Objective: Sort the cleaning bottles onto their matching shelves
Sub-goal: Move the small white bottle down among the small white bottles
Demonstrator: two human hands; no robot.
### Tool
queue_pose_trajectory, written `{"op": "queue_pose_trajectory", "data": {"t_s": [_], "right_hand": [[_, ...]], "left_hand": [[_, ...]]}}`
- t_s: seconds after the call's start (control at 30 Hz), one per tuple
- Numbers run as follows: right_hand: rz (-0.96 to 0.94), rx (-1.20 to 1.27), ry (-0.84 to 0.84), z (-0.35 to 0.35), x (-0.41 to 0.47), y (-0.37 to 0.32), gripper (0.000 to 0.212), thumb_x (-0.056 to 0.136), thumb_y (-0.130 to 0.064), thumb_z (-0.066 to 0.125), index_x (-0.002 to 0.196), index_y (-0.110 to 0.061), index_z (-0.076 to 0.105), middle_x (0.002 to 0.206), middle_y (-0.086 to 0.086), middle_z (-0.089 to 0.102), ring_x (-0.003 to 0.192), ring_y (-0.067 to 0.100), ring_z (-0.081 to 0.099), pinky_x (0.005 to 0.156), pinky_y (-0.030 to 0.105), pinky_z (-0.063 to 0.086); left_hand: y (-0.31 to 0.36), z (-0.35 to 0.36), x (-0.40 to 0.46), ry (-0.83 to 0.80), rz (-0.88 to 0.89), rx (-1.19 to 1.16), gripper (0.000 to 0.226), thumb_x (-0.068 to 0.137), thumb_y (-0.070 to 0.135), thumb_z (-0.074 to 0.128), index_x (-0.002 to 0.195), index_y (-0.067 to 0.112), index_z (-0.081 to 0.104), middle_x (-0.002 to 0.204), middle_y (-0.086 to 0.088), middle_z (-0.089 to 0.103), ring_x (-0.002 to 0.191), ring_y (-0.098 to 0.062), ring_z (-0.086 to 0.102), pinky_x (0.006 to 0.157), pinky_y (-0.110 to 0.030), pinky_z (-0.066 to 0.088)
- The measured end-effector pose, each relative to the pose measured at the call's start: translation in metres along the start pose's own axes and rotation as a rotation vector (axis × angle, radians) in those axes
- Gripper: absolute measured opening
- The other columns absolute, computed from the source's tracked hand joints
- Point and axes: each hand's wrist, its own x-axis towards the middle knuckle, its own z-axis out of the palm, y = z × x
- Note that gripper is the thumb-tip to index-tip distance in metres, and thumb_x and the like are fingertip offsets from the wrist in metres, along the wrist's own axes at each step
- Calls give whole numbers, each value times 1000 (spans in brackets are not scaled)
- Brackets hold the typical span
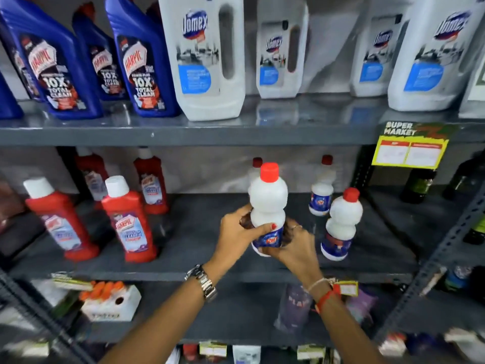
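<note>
Head view: both hands grasp 1 white bottle (267,206) with a red cap, upright over the middle shelf (199,232) near its front edge. Left hand (237,229) wraps its waist; right hand (295,245) cups its base. A matching bottle (341,224) stands just beside it toward the shelf's right end, 2 red bottles (128,219) toward the left.
</note>
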Motion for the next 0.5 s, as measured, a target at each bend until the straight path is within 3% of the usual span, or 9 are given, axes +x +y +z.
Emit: {"op": "queue_pose_trajectory", "data": {"t_s": [0.1, 0.23, 0.33, 0.5], "right_hand": [[112, 27, -45, 25, 8, 24, 59, 47, -27, 85, 100, -22, 60, 93, -2, 73, 83, 11, 68, 77, 30, 58], [206, 21, -72, 47, 13, 48, 61, 49, -21, 85, 104, -17, 59, 103, 3, 72, 88, 16, 66, 82, 30, 55], [267, 35, -73, 53, 13, 57, 62, 54, -14, 84, 110, -13, 57, 109, 7, 69, 89, 16, 62, 82, 23, 48], [307, 56, -20, 56, 21, 61, 61, 58, -10, 82, 112, -10, 54, 113, 11, 67, 101, 25, 62, 85, 26, 48]], "left_hand": [[-38, 3, 4, -23, -69, 21, 43, 63, 14, 80, 103, 13, 64, 94, -2, 71, 84, -3, 68, 74, -21, 56], [-75, 8, 7, -49, -133, 50, 43, 67, 12, 76, 107, 7, 62, 100, -9, 69, 83, -4, 67, 71, -14, 54], [-93, 13, 10, -73, -159, 43, 45, 70, 14, 74, 112, 7, 59, 106, -9, 67, 94, -17, 65, 76, -14, 54], [-99, 23, 20, -110, -168, 40, 48, 76, 16, 68, 121, 10, 52, 115, -10, 64, 99, -15, 60, 79, -9, 50]]}}
